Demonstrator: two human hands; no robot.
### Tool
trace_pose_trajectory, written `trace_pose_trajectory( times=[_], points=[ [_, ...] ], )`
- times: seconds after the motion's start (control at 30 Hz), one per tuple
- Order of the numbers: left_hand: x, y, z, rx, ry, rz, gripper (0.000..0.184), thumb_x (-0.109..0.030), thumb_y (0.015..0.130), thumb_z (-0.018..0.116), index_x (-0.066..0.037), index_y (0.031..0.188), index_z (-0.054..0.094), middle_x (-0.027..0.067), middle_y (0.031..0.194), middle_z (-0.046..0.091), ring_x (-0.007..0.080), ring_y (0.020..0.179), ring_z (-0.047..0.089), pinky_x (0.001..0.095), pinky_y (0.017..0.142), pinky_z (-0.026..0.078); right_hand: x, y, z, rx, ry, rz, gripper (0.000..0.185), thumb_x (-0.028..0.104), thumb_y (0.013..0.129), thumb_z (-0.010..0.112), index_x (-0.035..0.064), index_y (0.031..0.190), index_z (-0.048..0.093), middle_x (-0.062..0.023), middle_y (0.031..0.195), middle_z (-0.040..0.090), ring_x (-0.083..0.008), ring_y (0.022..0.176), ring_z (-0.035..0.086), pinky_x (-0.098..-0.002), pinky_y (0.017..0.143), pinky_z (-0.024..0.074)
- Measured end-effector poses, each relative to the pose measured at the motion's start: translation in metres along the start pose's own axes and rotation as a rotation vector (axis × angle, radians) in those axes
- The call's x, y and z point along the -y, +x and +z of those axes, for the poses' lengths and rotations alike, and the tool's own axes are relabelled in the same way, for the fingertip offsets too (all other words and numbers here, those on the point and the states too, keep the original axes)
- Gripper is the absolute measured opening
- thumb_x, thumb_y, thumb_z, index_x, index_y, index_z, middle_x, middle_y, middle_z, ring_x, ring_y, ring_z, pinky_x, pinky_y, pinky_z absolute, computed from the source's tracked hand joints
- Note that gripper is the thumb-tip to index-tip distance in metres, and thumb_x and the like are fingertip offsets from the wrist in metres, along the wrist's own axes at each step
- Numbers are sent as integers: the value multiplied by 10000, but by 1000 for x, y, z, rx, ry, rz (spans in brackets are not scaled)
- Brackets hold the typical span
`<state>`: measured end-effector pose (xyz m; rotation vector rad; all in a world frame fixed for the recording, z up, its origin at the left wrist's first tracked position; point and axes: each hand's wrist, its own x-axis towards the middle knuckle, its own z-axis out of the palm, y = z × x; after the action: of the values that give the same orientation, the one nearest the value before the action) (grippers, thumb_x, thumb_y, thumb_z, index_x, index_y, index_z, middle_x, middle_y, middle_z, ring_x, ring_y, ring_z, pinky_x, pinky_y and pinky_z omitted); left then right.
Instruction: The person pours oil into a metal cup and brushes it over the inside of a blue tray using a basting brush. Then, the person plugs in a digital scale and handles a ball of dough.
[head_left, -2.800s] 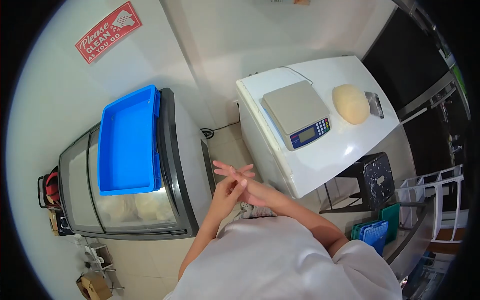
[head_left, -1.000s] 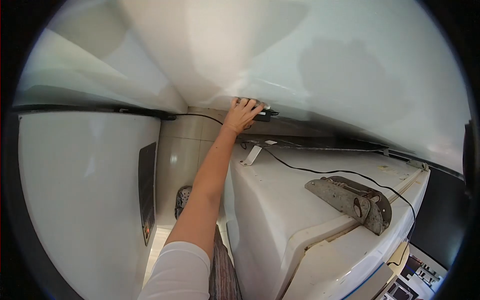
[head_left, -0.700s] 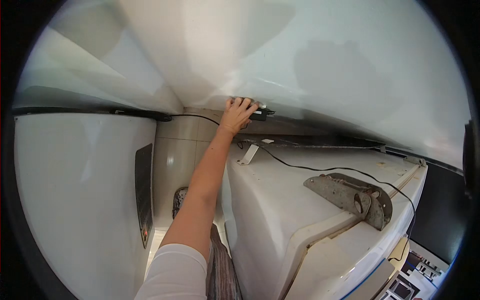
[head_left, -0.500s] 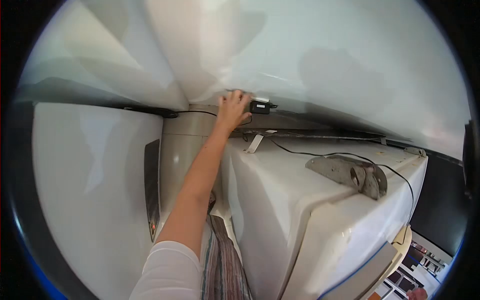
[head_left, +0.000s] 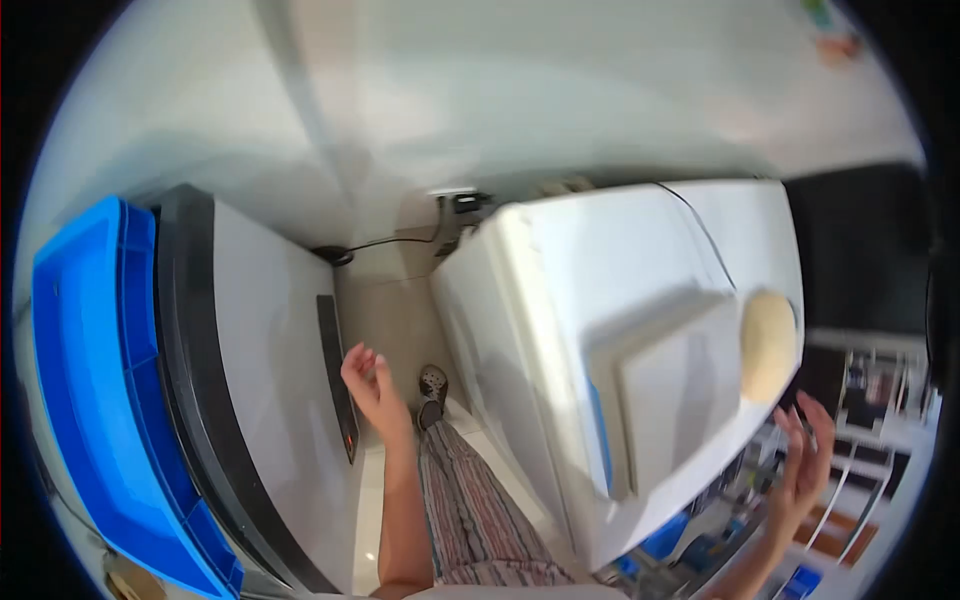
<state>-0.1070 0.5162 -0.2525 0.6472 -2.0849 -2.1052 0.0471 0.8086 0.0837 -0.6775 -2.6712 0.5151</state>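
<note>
My left hand (head_left: 375,388) is in the air between the two white appliances, its fingers loosely curled and apart, holding nothing. Over by the right edge of the white freezer top (head_left: 640,240), my right hand (head_left: 808,455) is raised with its fingers apart and nothing in it. It is nearest to the pale dough ball (head_left: 768,345). Left of the dough sits the scale (head_left: 680,390), blurred, its display out of sight. Low on the wall is a socket with a black plug (head_left: 467,203), and a black cord (head_left: 395,240) runs from it.
A blue tray (head_left: 90,350) lies on the dark-edged chest freezer (head_left: 275,400) at the left. Between the freezers is tiled floor (head_left: 390,310) with a shod foot (head_left: 432,385). White racks (head_left: 850,480) and a black panel (head_left: 860,260) are at the right.
My left hand has come away from the wall socket, back towards my body. My right hand has come into view at the right. The view has pulled back, showing the tray, scale and dough again.
</note>
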Motion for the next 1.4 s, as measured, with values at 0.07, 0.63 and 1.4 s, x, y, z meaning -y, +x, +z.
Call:
trace_pose_trajectory(
  times=[0.07, 0.63, 1.4],
  points=[
    [-32, -30, -9, 90, -37, 16, 283, -77, 910, 524, -22, 1183, 476, 63, 1086, 498, 156, 1025, 488, 287, 931, 382, 3, -26, -13, -19, 79, 15, 298, 52, 951, 419, 17, 1237, 492, -197, 1251, 492, -302, 1096, 561, -417, 976, 431],
    [-211, -240, -183, 807, 11, 99, 247, -29, 894, 512, -26, 1139, 481, 67, 1062, 515, 168, 926, 580, 288, 865, 432, -14, -291, -135, -430, 796, 46, 383, -50, 900, 456, 6, 1272, 383, -182, 1318, 437, -306, 1124, 551, -475, 1050, 351],
    [-235, -588, -15, 1318, 31, 822, 192, -61, 687, 746, -88, 874, 708, 2, 834, 599, 163, 772, 561, 296, 692, 444, -148, -361, -231, 222, 1347, -81, 1180, 44, 604, 805, 127, 1481, 20, -207, 1503, 114, -270, 1331, 301, -409, 1035, 318]
  ],
)
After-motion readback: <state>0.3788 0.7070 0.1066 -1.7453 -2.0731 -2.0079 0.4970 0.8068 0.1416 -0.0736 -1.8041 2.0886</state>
